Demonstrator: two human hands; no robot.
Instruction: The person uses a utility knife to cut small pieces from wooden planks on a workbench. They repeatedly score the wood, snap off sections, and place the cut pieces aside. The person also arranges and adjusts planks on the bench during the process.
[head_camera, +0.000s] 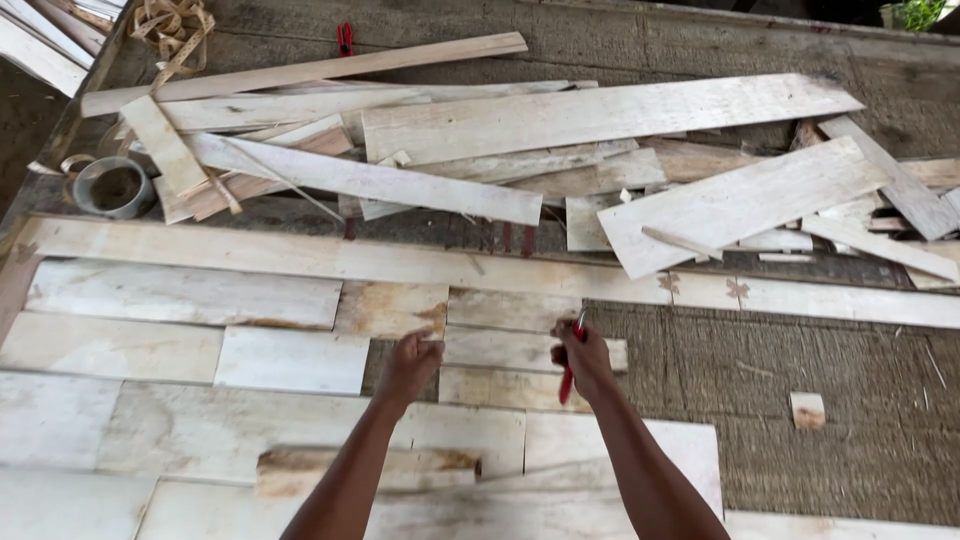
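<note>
Head view: two bare arms reached over pale veneer sheets (180, 295) laid flat in rows.
Left hand (410, 362): fingers curled, pressing the edge of a small veneer piece (390, 308).
Right hand (583, 358): closed around a red-handled tool (568, 382), held upright over the narrow strips (510, 350).
Beyond: loose boards (600, 115) piled; a tape roll (113, 187) far left.

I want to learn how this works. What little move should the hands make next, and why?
Probably lower the red tool in the right hand onto the short board while the left hand presses it flat. Both hands already hover at that board, which lies beside the bare mat at the edge of the laid boards.
</note>
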